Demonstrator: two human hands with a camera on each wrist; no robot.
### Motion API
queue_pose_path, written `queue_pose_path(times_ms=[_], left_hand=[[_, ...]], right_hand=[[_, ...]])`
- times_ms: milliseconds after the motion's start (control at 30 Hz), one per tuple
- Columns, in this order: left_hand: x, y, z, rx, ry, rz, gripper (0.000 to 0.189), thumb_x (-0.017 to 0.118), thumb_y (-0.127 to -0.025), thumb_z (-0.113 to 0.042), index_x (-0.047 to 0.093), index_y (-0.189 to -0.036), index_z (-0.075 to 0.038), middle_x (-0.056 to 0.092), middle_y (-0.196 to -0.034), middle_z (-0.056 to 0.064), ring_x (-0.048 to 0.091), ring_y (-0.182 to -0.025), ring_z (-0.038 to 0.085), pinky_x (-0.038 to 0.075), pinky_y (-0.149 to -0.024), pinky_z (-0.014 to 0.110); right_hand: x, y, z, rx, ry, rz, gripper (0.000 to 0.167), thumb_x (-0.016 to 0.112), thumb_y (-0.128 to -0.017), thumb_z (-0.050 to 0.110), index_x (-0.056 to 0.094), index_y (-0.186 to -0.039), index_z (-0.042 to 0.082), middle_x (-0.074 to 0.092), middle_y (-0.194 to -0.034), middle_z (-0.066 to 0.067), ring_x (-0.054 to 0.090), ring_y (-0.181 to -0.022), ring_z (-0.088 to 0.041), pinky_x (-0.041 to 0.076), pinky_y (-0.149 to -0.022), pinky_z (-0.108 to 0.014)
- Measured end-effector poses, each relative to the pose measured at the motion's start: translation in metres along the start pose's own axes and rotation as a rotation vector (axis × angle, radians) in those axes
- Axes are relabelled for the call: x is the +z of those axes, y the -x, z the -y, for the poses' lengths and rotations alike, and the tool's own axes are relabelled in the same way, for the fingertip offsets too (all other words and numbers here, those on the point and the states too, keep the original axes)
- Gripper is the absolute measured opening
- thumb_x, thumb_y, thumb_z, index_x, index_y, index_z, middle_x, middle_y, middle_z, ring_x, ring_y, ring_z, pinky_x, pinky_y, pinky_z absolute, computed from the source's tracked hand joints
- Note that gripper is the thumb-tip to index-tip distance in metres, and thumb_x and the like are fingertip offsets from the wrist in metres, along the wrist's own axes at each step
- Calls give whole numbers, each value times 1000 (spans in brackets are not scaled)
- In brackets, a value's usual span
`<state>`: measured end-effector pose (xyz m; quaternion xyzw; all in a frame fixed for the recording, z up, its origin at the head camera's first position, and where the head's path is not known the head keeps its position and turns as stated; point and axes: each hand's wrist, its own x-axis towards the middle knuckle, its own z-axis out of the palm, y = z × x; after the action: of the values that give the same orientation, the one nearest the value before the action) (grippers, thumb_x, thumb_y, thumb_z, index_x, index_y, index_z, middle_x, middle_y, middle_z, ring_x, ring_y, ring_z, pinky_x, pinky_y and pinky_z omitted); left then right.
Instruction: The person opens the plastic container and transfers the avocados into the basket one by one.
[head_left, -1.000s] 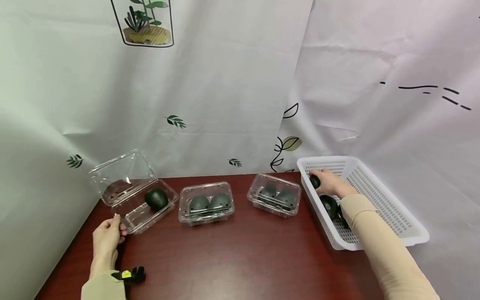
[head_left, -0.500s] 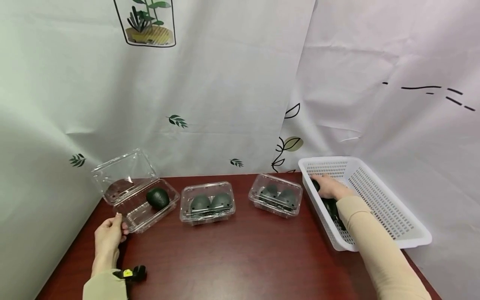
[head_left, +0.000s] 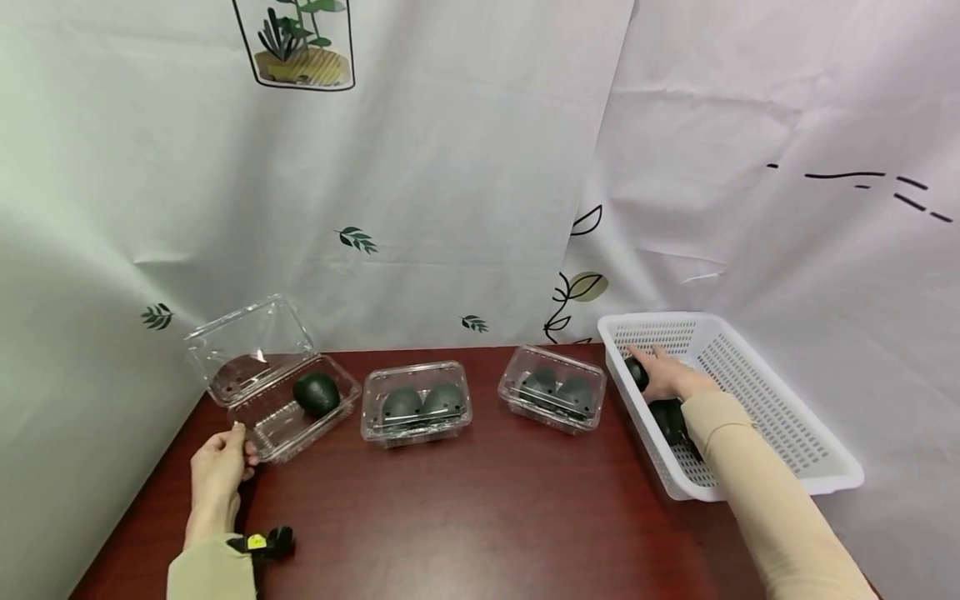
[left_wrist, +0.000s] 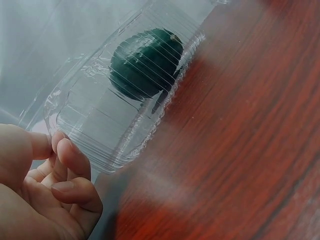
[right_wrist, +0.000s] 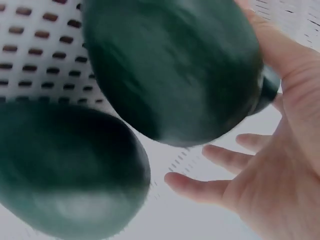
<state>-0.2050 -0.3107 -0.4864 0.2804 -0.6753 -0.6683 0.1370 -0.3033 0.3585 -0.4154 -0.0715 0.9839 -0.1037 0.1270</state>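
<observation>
At the left, my left hand (head_left: 217, 471) pinches the near corner of a clear plastic clamshell container (head_left: 285, 429) between thumb and fingers. Its lid (head_left: 251, 342) stands raised, and one dark green avocado (head_left: 317, 393) lies in the far half of its base. My right hand (head_left: 667, 375) is inside a white perforated basket (head_left: 806, 433), fingers spread beside an avocado (head_left: 637, 373). More avocados (head_left: 667, 421) lie under the wrist. In the right wrist view, a large avocado (right_wrist: 175, 70) hides part of the thumb; the fingers (right_wrist: 197, 189) are extended and apart from it.
Two closed clamshells, one in the middle (head_left: 416, 404) and one to its right (head_left: 552, 389), each show two avocados. They stand along the back of the red-brown table (head_left: 450, 517). A white printed cloth (head_left: 450, 167) hangs close behind and at the sides.
Inside the basket my right hand has shifted slightly, and its fingers have spread away from the far avocado. My left hand keeps its pinch on the container. The head view has drifted slightly.
</observation>
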Motion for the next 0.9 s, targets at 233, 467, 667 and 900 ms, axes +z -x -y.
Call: queue_pose_path(times_ms=[233, 467, 667, 900], left_hand=[[-1, 1, -2, -9, -15, 10, 31, 51, -102, -31, 57, -85, -7, 54, -60, -8, 53, -50, 5, 44, -46, 22], [0, 2, -2, -7, -5, 14, 32, 50, -102, -32, 56, -84, -7, 55, -60, -8, 53, -50, 5, 44, -46, 21], [0, 1, -2, -11, -16, 20, 33, 49, -102, -34, 55, -88, -5, 55, -62, -7, 53, -52, 5, 44, -47, 22], [-1, 0, -1, -18, -17, 17, 33, 49, -102, -33, 56, -86, -7, 55, -61, -7, 54, -51, 5, 44, -47, 22]], right_hand=[[-18, 7, 5, -32, 2, -21, 110, 83, -71, 25, 14, -154, 6, 1, -147, -45, 21, -124, -70, 28, -94, -74], [-39, 13, 15, -85, 32, -69, 97, 79, -81, 27, 18, -153, 3, 4, -147, -44, 20, -126, -69, 26, -93, -76], [-54, 18, 25, -126, 128, -121, 72, 68, -91, 25, 32, -148, 0, 16, -146, -43, 25, -127, -65, 28, -95, -74], [-61, 19, 54, -212, 202, -175, 57, 65, -93, 21, 45, -142, 1, 27, -146, -39, 30, -130, -59, 29, -99, -69]])
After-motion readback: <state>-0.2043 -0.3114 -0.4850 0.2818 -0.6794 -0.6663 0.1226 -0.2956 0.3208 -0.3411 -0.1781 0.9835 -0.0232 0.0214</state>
